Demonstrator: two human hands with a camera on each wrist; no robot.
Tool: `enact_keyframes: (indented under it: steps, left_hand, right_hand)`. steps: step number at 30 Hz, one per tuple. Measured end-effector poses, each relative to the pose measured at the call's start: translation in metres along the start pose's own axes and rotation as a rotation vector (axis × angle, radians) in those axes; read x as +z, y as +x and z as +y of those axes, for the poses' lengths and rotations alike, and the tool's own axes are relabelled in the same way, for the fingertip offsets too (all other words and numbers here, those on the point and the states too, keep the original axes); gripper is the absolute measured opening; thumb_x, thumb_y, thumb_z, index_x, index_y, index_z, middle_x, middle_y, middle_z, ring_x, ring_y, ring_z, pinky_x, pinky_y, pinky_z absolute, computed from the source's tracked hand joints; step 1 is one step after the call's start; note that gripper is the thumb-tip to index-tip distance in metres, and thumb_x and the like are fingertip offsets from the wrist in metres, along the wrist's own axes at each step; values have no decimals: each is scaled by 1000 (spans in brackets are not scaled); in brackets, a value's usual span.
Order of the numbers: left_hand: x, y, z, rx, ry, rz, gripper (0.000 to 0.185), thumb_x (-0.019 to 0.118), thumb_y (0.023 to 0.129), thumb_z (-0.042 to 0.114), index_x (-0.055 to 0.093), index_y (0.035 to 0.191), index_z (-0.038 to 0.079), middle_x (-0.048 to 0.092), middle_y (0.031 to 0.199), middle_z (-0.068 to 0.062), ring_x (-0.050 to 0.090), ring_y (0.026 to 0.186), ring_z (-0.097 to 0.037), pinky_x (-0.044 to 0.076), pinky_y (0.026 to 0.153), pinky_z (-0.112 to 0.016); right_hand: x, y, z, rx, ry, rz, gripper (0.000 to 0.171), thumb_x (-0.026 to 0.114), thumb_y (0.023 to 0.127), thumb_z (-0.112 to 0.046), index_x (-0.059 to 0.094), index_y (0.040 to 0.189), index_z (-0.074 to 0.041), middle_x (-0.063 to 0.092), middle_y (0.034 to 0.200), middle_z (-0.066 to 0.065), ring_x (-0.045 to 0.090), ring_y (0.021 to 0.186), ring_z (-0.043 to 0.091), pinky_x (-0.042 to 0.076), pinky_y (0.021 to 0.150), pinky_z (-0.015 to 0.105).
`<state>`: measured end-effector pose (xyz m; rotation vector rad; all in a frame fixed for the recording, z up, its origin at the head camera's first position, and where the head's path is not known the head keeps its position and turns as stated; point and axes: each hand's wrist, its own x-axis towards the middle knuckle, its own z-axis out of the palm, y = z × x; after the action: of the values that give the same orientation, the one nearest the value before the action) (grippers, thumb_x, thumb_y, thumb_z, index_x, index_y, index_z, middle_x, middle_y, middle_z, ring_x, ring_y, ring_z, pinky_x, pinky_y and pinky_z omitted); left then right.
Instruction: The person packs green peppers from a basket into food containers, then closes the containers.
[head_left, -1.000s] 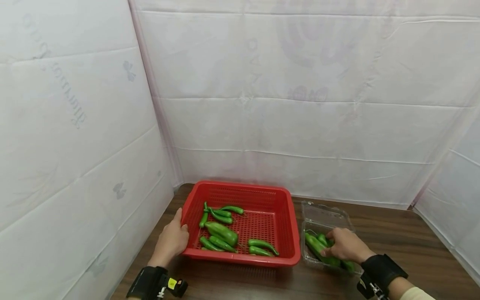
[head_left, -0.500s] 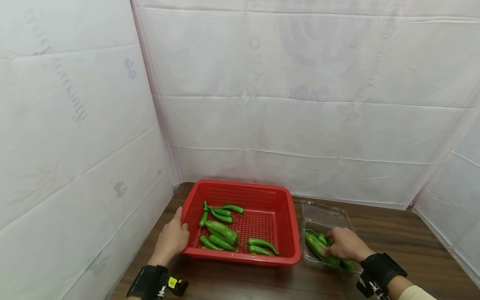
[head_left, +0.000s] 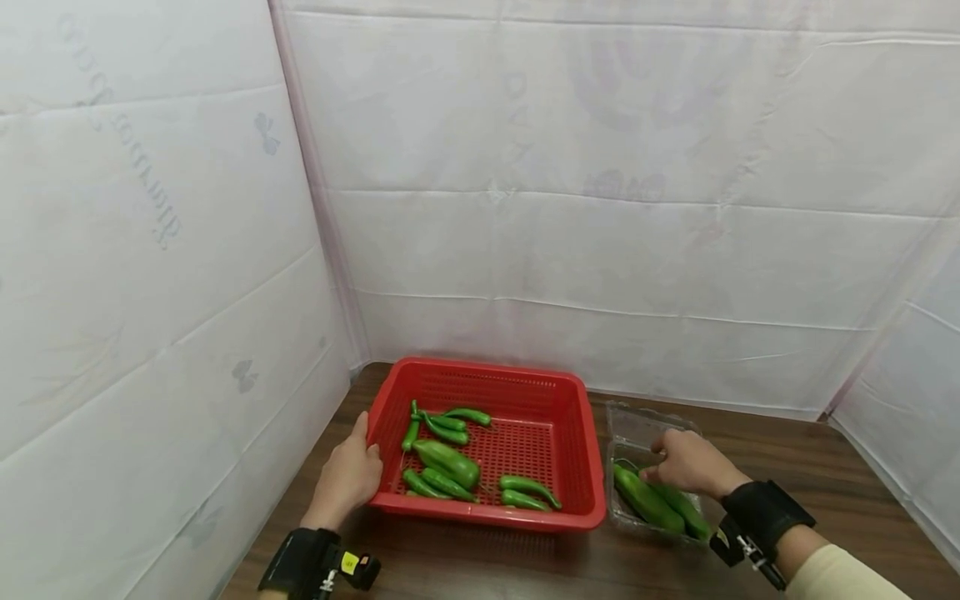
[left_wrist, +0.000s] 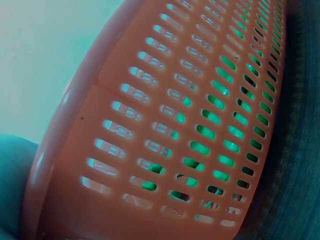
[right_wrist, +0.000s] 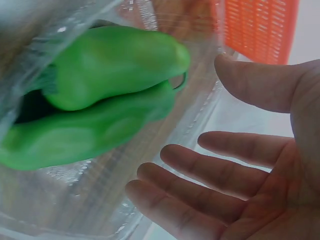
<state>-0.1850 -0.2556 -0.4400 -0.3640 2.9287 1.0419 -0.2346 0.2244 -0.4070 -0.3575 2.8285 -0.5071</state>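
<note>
At lower right we are holding our loose-fingered right hand [head_left: 693, 463] just up-right of green peppers [head_left: 649, 502] slanting down-rightward in the clear box [head_left: 636, 427]; our farther left hand [head_left: 349, 477] is gripping the red basket [head_left: 487, 515].

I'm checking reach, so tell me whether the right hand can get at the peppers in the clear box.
Probably yes: the right hand hovers empty at the clear box, whose lid is folded back, so nothing seems to block the peppers.
</note>
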Motion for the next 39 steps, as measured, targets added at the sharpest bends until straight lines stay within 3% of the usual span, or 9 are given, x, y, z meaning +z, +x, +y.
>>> enact_keyframes:
  steps: [8,16,20,23,27,31,35,39]
  left_hand:
    - [-1,0,2,-10,-6,-2,69,46,107,12,13,165,-2,53,147,-35,65,108,-37,55,91,-59]
    - [0,0,1,-11,4,2,68,45,108,13,12,166,-1,53,149,-34,65,116,-41,53,96,-62]
    - [0,0,1,-16,5,1,68,44,108,14,11,166,0,51,150,-34,63,122,-43,51,98,-63]
    - [0,0,2,-17,3,1,68,44,108,15,11,166,0,52,150,-34,64,120,-43,51,97,-62]
    - [0,0,4,-8,1,-3,68,44,108,14,12,166,0,53,148,-34,65,115,-40,53,95,-61]
    - [-1,1,4,3,16,-1,68,45,108,14,13,166,-1,55,146,-34,66,111,-39,54,91,-59]
    - [-1,1,2,6,21,-4,68,45,108,14,12,166,-1,55,146,-35,67,111,-41,55,89,-58]
    - [-1,1,1,3,21,-9,68,44,108,14,11,166,-1,53,147,-36,67,111,-41,55,87,-57]
  right_hand:
    - [-11,5,-18,-49,-69,81,48,83,85,-25,71,120,7,76,100,14,71,88,27,58,75,47]
    - [-27,19,-43,-175,-142,234,29,77,87,-16,75,109,1,72,85,11,65,76,22,57,79,52]
    - [-28,27,-63,-220,-141,277,12,75,86,-13,74,95,-5,61,70,4,51,63,16,48,63,39]
    - [-26,34,-78,-242,-114,255,5,75,87,-12,73,89,-8,53,62,-1,43,56,11,37,57,31]
    - [-21,41,-96,-255,-104,197,17,76,89,-13,76,103,-2,67,71,0,54,59,9,45,58,29]
    - [-21,46,-109,-260,-130,171,31,78,89,-15,74,115,2,75,88,10,64,69,14,56,68,36]
    - [-23,48,-115,-267,-144,152,34,80,88,-15,74,118,1,78,106,17,71,82,22,59,79,43]
    - [-21,52,-116,-284,-150,123,33,80,89,-15,75,118,0,78,112,17,73,90,25,60,82,44]
